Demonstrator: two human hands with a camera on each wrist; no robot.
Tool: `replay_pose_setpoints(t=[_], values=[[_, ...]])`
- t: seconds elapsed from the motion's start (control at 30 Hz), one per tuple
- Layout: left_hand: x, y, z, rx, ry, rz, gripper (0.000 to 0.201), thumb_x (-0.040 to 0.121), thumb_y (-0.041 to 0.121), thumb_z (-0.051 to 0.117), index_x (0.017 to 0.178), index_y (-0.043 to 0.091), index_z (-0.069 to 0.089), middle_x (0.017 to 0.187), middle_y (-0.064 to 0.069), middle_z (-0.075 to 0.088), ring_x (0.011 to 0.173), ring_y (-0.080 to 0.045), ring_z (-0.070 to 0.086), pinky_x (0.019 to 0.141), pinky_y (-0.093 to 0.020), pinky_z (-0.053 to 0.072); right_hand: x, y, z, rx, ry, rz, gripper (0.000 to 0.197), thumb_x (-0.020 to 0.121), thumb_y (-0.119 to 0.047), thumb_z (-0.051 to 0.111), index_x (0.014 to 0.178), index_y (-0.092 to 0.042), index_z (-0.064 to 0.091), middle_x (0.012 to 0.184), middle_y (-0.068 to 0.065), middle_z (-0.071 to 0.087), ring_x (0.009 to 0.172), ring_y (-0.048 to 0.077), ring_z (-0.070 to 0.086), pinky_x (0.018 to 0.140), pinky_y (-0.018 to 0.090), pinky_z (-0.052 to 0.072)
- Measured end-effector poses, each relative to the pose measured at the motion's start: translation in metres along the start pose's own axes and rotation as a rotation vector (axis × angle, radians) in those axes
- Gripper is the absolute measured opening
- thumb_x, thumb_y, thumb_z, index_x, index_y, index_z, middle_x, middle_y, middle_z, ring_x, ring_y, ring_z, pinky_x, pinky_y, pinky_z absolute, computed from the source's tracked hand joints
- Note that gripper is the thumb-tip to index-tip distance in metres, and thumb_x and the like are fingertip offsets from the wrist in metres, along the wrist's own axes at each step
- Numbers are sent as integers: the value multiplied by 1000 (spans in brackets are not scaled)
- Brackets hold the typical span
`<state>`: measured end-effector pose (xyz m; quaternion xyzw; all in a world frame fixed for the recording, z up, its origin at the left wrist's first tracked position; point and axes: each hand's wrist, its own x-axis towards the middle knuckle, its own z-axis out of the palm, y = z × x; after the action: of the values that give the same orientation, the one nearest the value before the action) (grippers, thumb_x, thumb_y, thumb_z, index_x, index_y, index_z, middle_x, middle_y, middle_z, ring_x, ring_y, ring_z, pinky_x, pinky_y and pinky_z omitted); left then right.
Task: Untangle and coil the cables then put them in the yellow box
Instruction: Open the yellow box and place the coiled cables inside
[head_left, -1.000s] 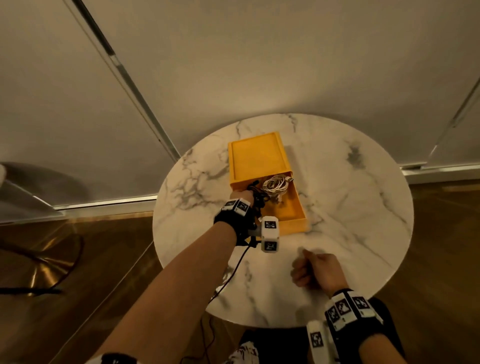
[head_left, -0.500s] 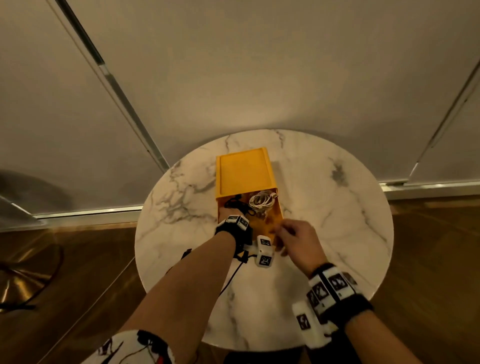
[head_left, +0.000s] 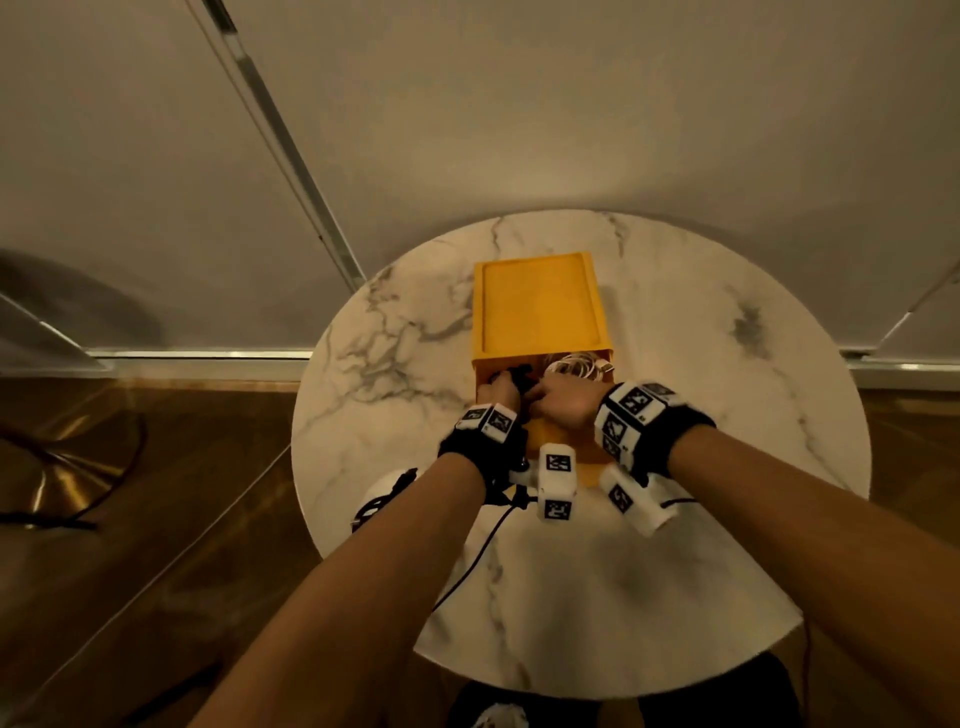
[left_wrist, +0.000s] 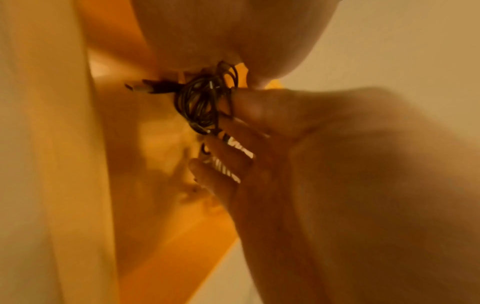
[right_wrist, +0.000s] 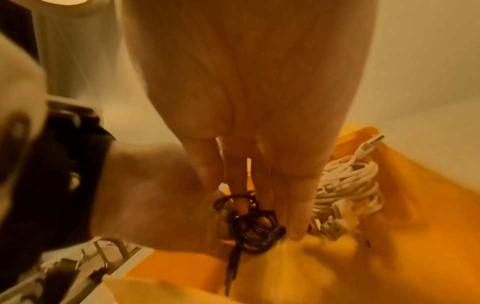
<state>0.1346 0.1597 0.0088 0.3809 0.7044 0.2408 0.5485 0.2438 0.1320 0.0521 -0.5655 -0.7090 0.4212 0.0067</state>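
The yellow box (head_left: 597, 462) lies on the round marble table, with its lid (head_left: 540, 306) slid over the far half. In the uncovered near half sits a coiled white cable (head_left: 576, 364) (right_wrist: 348, 181) on the right. My left hand (head_left: 498, 387) grips a coiled black cable (head_left: 519, 376) (left_wrist: 200, 102) (right_wrist: 254, 226) low inside the box, beside the white coil. My right hand (head_left: 545, 397) reaches in from the right, and its straight fingers (right_wrist: 296, 226) touch the black coil. One black plug (left_wrist: 148, 88) sticks out of the coil.
The marble table (head_left: 727, 467) ends close to my body. A thin black wire (head_left: 483, 545) trails from my wrist gear across the table. A white object (head_left: 384, 493) lies at the table's left edge. A wall stands behind and wooden floor lies below.
My right hand has left the table's near edge and gone into the box to meet the black coil. My left hand has stayed in the box, holding the coil.
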Motion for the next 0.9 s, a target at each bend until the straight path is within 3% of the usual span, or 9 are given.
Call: replay_pose_setpoints(t=[0.07, 0.17, 0.23, 0.33, 0.43, 0.5, 0.67, 0.8, 0.9], values=[[-12, 6, 0, -187, -43, 31, 47, 101, 28, 41, 137, -1, 46, 141, -23, 48, 129, -38, 47, 102, -43, 43, 1, 0, 3, -75, -20, 20, 27, 97, -15, 49, 113, -2, 66, 121, 17, 63, 109, 33, 56, 91, 38, 44], [-25, 7, -5, -190, -94, 32, 45, 98, 21, 46, 134, -5, 47, 139, -28, 47, 129, -43, 45, 102, -49, 42, 6, -2, 11, -226, -8, 64, 31, 100, -18, 44, 117, 2, 60, 121, 20, 61, 110, 34, 57, 84, 35, 41], [-39, 4, -11, -145, -125, 60, 47, 91, 16, 52, 132, -7, 48, 137, -31, 47, 127, -46, 46, 98, -50, 44, 8, -5, 13, -294, 45, 82, 31, 100, -20, 45, 116, 2, 60, 119, 20, 62, 109, 34, 58, 87, 36, 43], [-51, 0, -18, 151, -161, 321, 49, 76, 13, 52, 122, -3, 56, 124, -26, 57, 112, -40, 57, 93, -46, 49, 12, -8, 13, -279, 108, 71, 30, 98, -18, 48, 111, 5, 62, 112, 23, 63, 107, 36, 59, 86, 38, 44], [-54, 20, -32, 678, -162, 511, 22, 79, 4, 50, 92, -2, 68, 92, -16, 66, 79, -28, 57, 69, -41, 48, 14, -5, 10, -247, 146, 91, 29, 94, -19, 55, 103, 7, 63, 98, 23, 63, 101, 36, 61, 75, 36, 43], [-52, 40, -40, 901, -140, 504, 20, 85, 6, 52, 93, 0, 68, 92, -15, 67, 80, -29, 62, 68, -37, 54, 13, -3, 8, -211, 161, 80, 32, 91, -25, 61, 101, 5, 66, 101, 19, 67, 97, 33, 62, 73, 33, 43], [-35, 51, -28, 1295, -301, 459, 14, 90, 13, 61, 94, 0, 65, 76, -10, 63, 73, -28, 64, 70, -35, 55, 11, 2, 3, -179, 199, 52, 31, 90, -24, 62, 100, 5, 68, 103, 21, 68, 85, 29, 58, 71, 33, 41], [-22, 45, -22, 1604, -374, 524, 38, 77, 28, 80, 103, 2, 68, 97, -11, 68, 92, -27, 66, 76, -34, 53, 4, 11, 2, -136, 246, 0, 23, 86, -19, 65, 101, -5, 74, 105, 11, 71, 97, 26, 64, 84, 35, 50], [-14, 31, -18, 1700, -324, 612, 40, 79, 31, 78, 107, 7, 64, 101, -10, 64, 95, -29, 65, 78, -36, 55, -19, 11, 5, -183, 380, -98, 20, 86, -16, 58, 99, -10, 72, 102, 7, 69, 96, 24, 62, 80, 31, 46]])
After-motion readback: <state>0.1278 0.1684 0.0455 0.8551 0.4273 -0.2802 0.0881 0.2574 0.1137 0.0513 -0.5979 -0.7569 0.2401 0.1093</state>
